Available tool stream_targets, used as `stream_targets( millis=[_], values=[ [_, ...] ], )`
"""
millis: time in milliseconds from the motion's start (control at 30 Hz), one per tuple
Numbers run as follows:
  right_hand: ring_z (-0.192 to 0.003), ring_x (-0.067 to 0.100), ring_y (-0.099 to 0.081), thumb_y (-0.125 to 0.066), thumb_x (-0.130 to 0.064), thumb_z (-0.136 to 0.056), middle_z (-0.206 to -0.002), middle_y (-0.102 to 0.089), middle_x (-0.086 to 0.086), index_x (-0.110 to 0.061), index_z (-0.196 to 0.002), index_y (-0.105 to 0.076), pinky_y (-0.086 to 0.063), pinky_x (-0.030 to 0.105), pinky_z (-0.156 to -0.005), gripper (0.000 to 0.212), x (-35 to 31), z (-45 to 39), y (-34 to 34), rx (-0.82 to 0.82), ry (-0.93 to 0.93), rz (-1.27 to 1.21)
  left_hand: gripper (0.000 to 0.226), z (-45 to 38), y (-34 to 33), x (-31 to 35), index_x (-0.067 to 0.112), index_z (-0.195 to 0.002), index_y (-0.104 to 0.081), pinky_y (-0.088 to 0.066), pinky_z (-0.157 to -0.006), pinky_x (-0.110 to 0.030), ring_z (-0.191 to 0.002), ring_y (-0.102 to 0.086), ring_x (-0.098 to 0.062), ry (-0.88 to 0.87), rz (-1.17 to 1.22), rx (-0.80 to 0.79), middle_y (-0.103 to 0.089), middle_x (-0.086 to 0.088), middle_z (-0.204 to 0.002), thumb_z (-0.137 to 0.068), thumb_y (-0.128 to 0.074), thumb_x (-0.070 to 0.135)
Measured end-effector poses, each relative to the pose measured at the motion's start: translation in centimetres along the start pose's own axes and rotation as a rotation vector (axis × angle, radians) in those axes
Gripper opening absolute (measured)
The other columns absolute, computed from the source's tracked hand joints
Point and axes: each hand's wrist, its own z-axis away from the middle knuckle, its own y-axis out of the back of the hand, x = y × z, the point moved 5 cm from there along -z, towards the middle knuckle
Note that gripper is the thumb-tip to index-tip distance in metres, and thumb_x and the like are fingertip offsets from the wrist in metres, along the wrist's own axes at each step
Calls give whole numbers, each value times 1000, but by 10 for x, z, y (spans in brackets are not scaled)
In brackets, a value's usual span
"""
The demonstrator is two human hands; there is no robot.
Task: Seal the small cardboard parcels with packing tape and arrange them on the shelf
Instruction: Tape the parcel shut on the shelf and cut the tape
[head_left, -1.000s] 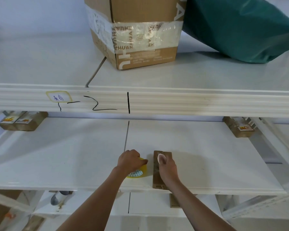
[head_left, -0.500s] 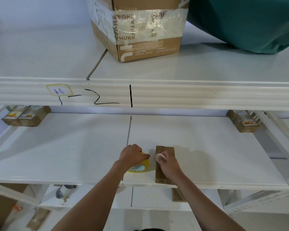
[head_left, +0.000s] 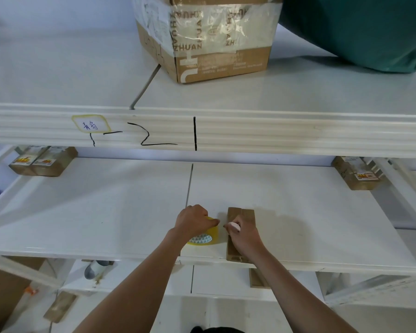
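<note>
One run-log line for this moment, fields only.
stage: taping parcel | left hand: grips tape roll | right hand: on small parcel, holds small pink-white object | parcel: at middle shelf front edge

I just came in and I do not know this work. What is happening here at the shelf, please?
A person is sealing a small cardboard parcel that lies at the front edge of the middle shelf. The left hand grips a yellow roll of packing tape just left of the parcel. The right hand rests on the parcel and holds a small pink and white object; I cannot tell what it is. More small parcels sit at the back corners of this shelf, and a big taped box stands above.
</note>
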Motion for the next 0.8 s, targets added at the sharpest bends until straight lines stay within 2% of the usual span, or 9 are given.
stream_targets(
  millis=[133, 300, 500, 667, 733, 800],
  values=[
    [-77, 8, -53, -57, -30, -102, -91, -61, 2, -14, -100, -56, -38, 21, -62, 16, 0, -1, -2, 12, 3, 20, 46, 1, 0, 0, 24, -59, -54, -41, -61, -23, -69, -61, -13, 8, 24, -5, -55, 7, -63, -85, -62, 61],
    [-80, 15, -57, -54, -31, -102, -87, -60, 0, -13, -99, -55, -44, 30, -70, 18, 0, -3, -5, 1, 10, 58, 46, 1, -1, 0, 23, -59, -55, -41, -60, -23, -67, -60, -12, 17, 22, -5, -56, 6, -63, -85, -62, 61],
    [-77, 12, -53, -55, -31, -102, -84, -57, -3, -19, -92, -51, -38, 25, -61, 16, -3, -1, -3, -31, 12, 70, 47, -1, -2, -1, 24, -58, -54, -44, -62, -24, -68, -61, -13, 18, 22, -7, -55, 7, -62, -84, -63, 62],
    [-77, 14, -54, -58, -26, -97, -89, -62, 5, -13, -93, -56, -40, 27, -63, 14, 0, -1, 0, -54, -32, 14, 46, -3, -3, -3, 24, -61, -56, -46, -63, -23, -69, -63, -13, 15, 14, -13, -59, 6, -65, -85, -62, 62],
    [-78, 16, -56, -60, -25, -93, -88, -64, 7, -11, -89, -59, -41, 29, -64, 14, 3, 0, 4, -34, -75, -57, 44, -4, -3, -3, 22, -67, -62, -46, -63, -23, -73, -65, -15, 10, -9, -40, -64, 3, -72, -86, -61, 62],
    [-76, 17, -56, -61, -25, -89, -83, -62, 6, -11, -85, -60, -42, 29, -64, 15, 7, 0, 9, 0, -126, -145, 42, -4, 1, 0, 21, -89, -71, -48, -67, -24, -79, -65, -15, -22, -67, -85, -69, 1, -90, -88, -59, 61]
  ],
)
